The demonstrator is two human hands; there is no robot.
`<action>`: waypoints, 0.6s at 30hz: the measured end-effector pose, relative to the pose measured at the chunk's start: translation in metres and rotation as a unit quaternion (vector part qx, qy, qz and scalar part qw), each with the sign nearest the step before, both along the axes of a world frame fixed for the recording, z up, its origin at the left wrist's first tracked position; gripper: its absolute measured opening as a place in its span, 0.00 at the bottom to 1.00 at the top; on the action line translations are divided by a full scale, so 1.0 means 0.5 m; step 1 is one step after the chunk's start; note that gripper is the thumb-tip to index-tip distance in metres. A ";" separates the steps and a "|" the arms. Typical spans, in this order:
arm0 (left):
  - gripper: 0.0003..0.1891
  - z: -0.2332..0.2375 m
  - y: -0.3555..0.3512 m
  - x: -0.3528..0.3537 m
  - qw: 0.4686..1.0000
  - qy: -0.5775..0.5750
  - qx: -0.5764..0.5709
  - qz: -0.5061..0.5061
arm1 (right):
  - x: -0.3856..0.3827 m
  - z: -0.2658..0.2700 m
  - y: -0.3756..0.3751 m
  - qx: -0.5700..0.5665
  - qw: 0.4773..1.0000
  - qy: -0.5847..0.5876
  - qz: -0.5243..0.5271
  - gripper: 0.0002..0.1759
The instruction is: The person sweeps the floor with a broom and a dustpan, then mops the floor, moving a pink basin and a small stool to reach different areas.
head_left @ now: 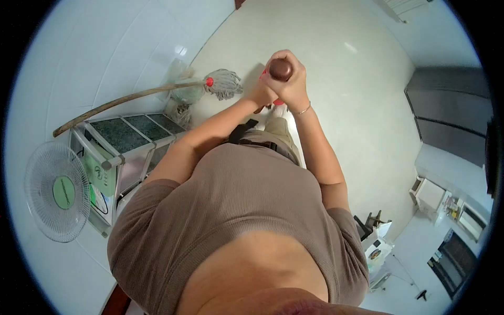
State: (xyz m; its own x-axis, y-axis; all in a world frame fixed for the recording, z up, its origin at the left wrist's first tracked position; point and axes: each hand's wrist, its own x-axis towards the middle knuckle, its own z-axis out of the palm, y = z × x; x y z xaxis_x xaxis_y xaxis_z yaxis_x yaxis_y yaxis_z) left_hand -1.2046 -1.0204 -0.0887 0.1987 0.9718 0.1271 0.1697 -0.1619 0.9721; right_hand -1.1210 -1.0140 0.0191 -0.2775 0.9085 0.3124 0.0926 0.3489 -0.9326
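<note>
The fingers of the right hand (296, 84) are clamped round a stick (281, 69), held end-up in front of the waist. The left hand (262, 94) sits close against it, just lower; I cannot tell how its fingers close. Pale floor (367, 115) lies open ahead and to the right. On the left, a mop (223, 84) reaches near the hands, its pole running back past a rack (147, 127) and above a fan (64, 192), with the tiled wall (142, 47) beyond. The stick's length is hidden under the hands, and a dark shape (492, 157) is cut off at the right edge. The stick's end is round, brown and shiny; red (279, 102) shows below the hands.
</note>
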 end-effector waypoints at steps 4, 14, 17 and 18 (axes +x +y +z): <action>0.08 0.009 0.161 0.008 0.996 -0.022 -0.074 0.040 | 0.021 -0.006 0.171 -0.032 0.998 -0.004 0.062 0.13; 0.17 -0.022 0.625 0.003 0.977 0.157 -0.128 0.071 | 0.090 -0.072 0.653 -0.088 0.981 -0.107 0.135 0.21; 0.19 -0.051 0.728 -0.009 0.972 0.154 -0.148 0.101 | 0.089 -0.076 0.774 -0.158 0.956 -0.142 0.205 0.27; 0.20 -0.058 0.772 -0.016 0.980 0.140 -0.102 0.097 | 0.076 -0.088 0.815 -0.112 0.966 -0.140 0.186 0.28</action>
